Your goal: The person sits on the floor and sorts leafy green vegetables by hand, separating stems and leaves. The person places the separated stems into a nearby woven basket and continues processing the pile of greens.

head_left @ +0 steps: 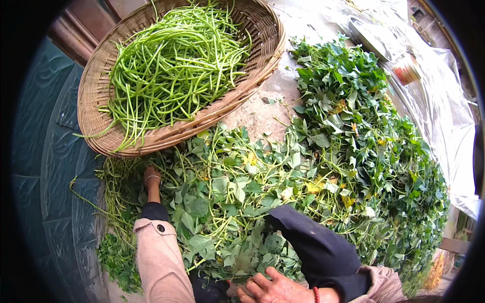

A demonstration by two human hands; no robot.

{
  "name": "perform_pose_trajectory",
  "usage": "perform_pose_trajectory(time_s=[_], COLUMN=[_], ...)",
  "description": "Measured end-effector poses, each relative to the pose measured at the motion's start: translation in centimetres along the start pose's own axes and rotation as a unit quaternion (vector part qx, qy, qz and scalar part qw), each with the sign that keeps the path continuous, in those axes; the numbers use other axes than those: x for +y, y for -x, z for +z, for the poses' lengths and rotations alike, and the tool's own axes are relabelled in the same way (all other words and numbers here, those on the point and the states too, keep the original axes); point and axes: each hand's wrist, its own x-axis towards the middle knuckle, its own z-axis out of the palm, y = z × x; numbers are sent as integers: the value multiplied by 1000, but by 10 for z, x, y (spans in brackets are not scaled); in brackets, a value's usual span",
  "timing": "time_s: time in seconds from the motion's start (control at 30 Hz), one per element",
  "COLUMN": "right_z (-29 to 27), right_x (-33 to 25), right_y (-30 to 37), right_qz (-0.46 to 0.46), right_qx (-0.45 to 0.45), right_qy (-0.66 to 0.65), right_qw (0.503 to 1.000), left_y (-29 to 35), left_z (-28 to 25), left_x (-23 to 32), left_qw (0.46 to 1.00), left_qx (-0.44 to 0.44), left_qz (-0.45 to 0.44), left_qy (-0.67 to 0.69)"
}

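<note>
My left hand (151,178), with a pale bangle at the wrist, reaches into cut vines and stems (117,189) just below the basket's near rim. Its fingers are mostly hidden there. My right hand (275,288), with a red bead bracelet (316,294), is low in the view beside my dark-trousered knee (316,240). Its fingers are curled, and what they hold, if anything, is hidden. Between and beyond both hands spreads a wide heap of leafy green vines (237,189), with some yellowed leaves. A woven basket (275,38) holds many bare green stems (177,63).
A denser leafy pile (353,86) rises at the right. Behind it lie white plastic sheeting (444,106), a metal basin (369,38) and a tub with a red label (406,69). Dark green tiles (45,151) cover the left side. Loose leaves (117,260) lie left of my left forearm.
</note>
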Motion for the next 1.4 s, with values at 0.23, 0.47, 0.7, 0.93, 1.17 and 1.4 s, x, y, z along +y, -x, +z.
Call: perform_pose_trajectory(time_s=[0.23, 0.47, 0.7, 0.93, 1.17, 1.4], right_z=[5, 30, 40, 56, 53, 50], right_x=[-16, -30, -41, -40, -47, -38], right_y=[2, 10, 3, -18, -27, -19], right_qz=[-1, -132, -172, -111, -102, -143], right_qx=[-84, -63, -144, -232, -264, -205], right_qy=[-6, 22, 73, 68, 58, 50], right_qw=[996, 989, 972, 964, 957, 967], left_y=[19, 115, 260, 327, 331, 240], left_z=[10, -40, -41, -68, -226, -286], left_x=[-22, -23, -93, -71, 46, 124], left_qw=[912, 681, 502, 525, 636, 821], left_qx=[222, 124, -5, 57, 175, 65], left_qz=[83, 0, -63, 16, 200, 384], left_qy=[335, 722, 863, 849, 725, 418])
